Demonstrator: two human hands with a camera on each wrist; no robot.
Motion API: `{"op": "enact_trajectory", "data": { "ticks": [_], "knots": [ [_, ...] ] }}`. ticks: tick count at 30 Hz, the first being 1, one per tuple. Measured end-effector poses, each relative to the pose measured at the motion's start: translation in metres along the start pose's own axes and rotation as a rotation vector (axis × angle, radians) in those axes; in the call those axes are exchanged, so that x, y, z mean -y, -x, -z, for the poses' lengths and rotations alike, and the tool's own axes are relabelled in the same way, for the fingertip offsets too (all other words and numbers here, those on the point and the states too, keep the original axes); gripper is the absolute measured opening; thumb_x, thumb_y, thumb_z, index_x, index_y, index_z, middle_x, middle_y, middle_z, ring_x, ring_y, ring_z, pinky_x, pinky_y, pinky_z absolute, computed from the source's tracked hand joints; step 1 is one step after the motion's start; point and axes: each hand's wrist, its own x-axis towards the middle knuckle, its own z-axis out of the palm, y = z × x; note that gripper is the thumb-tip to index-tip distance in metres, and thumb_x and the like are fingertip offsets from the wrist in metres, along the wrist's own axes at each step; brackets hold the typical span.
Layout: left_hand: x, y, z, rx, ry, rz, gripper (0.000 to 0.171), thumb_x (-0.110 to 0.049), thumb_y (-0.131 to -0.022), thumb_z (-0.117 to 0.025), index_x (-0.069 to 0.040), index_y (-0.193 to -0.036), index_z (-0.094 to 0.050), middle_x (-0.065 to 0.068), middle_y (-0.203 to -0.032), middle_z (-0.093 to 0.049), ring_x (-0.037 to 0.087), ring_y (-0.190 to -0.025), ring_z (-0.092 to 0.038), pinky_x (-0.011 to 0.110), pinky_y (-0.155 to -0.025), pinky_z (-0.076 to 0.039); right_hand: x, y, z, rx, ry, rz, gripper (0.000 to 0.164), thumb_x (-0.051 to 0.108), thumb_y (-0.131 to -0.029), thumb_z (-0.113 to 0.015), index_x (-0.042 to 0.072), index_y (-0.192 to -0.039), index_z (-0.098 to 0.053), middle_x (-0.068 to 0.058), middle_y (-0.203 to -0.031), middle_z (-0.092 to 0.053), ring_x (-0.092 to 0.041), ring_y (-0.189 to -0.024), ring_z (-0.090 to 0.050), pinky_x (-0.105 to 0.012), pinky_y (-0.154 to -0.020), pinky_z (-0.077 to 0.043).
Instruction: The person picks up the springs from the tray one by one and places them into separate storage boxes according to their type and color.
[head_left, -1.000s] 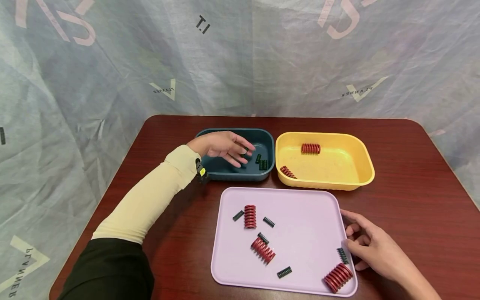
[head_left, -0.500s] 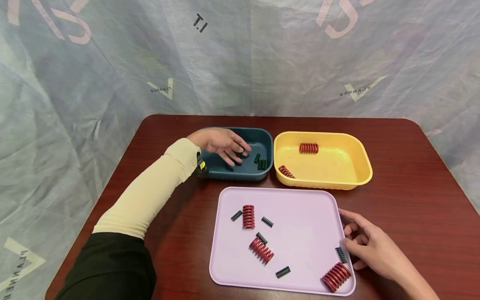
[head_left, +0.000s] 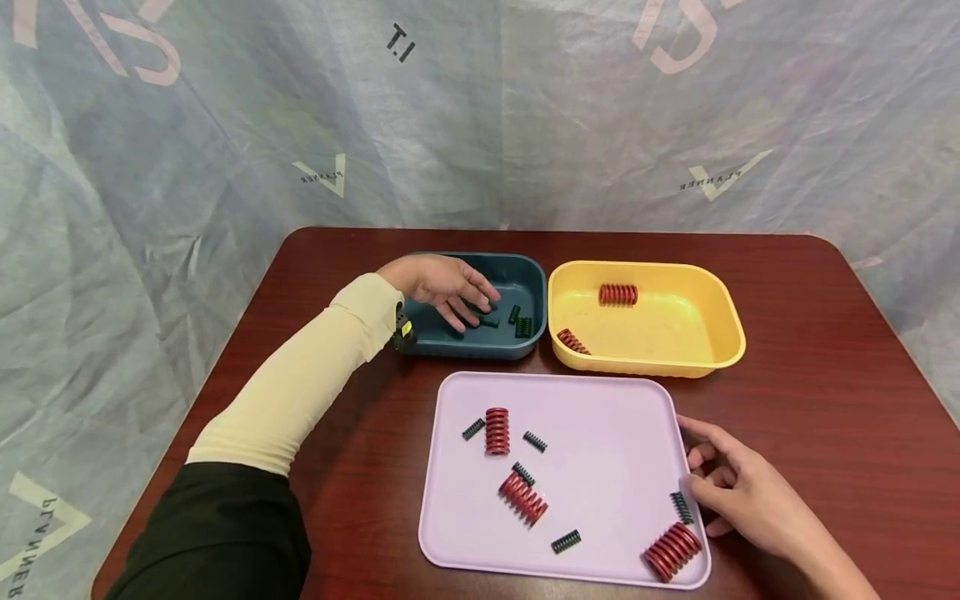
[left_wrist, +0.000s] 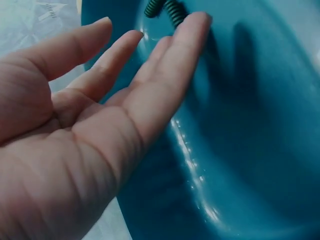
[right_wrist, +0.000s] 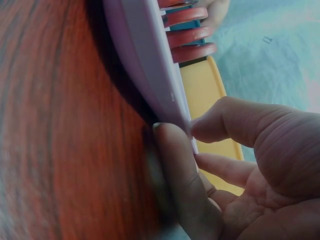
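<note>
My left hand (head_left: 444, 287) reaches over the dark teal bin (head_left: 480, 350), its fingers spread and nothing between them. A small dark green spring (head_left: 489, 322) lies in the bin just past the fingertips, near several others like it. In the left wrist view, green springs (left_wrist: 175, 12) show beyond the fingers. My right hand (head_left: 742, 492) holds the right rim of the lilac tray (head_left: 600, 467), thumb at the top edge and a finger against the outer side in the right wrist view. On the tray lie thick red springs (head_left: 497, 432) and several small dark green springs (head_left: 566, 542).
To the right of the teal bin stands a yellow bin (head_left: 652, 333) holding two red springs (head_left: 618, 294). Both bins sit behind the tray on a dark red wooden table (head_left: 817, 350). A grey printed sheet (head_left: 585, 125) hangs behind the table.
The small green spring that was at my left fingertips is let go and now lies in the teal bin. My left hand has shifted slightly left; the right hand stays at the tray.
</note>
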Motion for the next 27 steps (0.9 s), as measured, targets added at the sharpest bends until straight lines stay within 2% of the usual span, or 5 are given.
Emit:
{"op": "enact_trajectory", "data": {
  "ticks": [7,14,18,22,27],
  "knots": [
    [-0.001,0.016,-0.007,-0.061,-0.026,-0.101,0.046,-0.012,-0.108,-0.056,-0.007,-0.153,-0.048,0.017,-0.151,-0.05,0.038,-0.13,-0.057,0.047,-0.095,-0.059,0.001,-0.001,0.0,-0.002,0.005,0.0,0.067,-0.002,-0.095,-0.067,0.009,-0.155,-0.04,-0.016,-0.107,-0.049,-0.015,-0.068,-0.06,-0.041,-0.045,-0.058],
    [0.012,0.047,-0.046,-0.378,-0.105,-0.347,0.036,-0.019,-0.107,-0.059,-0.007,-0.141,-0.06,0.023,-0.126,-0.06,0.042,-0.113,-0.063,0.047,-0.087,-0.061,0.002,-0.001,0.0,-0.002,0.003,-0.005,0.067,-0.003,-0.095,-0.067,0.009,-0.155,-0.04,-0.016,-0.107,-0.049,-0.015,-0.068,-0.06,-0.041,-0.044,-0.058],
    [0.026,0.069,-0.073,-0.494,-0.122,-0.465,0.031,-0.019,-0.106,-0.061,-0.01,-0.135,-0.064,0.018,-0.114,-0.062,0.041,-0.102,-0.065,0.047,-0.081,-0.062,0.001,-0.001,-0.001,0.002,-0.002,-0.006,0.067,-0.002,-0.095,-0.067,0.009,-0.155,-0.04,-0.016,-0.107,-0.049,-0.015,-0.068,-0.06,-0.041,-0.044,-0.058],
    [0.045,0.084,-0.099,-0.534,-0.115,-0.532,0.026,-0.017,-0.105,-0.063,-0.011,-0.13,-0.066,0.011,-0.11,-0.067,0.034,-0.091,-0.067,0.04,-0.072,-0.063,0.001,0.0,0.0,0.002,-0.004,-0.003,0.067,-0.002,-0.095,-0.067,0.009,-0.155,-0.04,-0.016,-0.107,-0.049,-0.015,-0.068,-0.06,-0.041,-0.045,-0.058],
    [0.073,0.095,-0.125,-0.541,-0.079,-0.546,0.025,-0.015,-0.103,-0.065,-0.008,-0.127,-0.067,0.015,-0.105,-0.066,0.04,-0.084,-0.063,0.04,-0.067,-0.061,-0.001,0.0,0.0,-0.004,-0.001,0.011,0.067,-0.003,-0.094,-0.067,0.009,-0.155,-0.041,-0.016,-0.107,-0.049,-0.014,-0.067,-0.06,-0.041,-0.044,-0.058]
  ]
}}
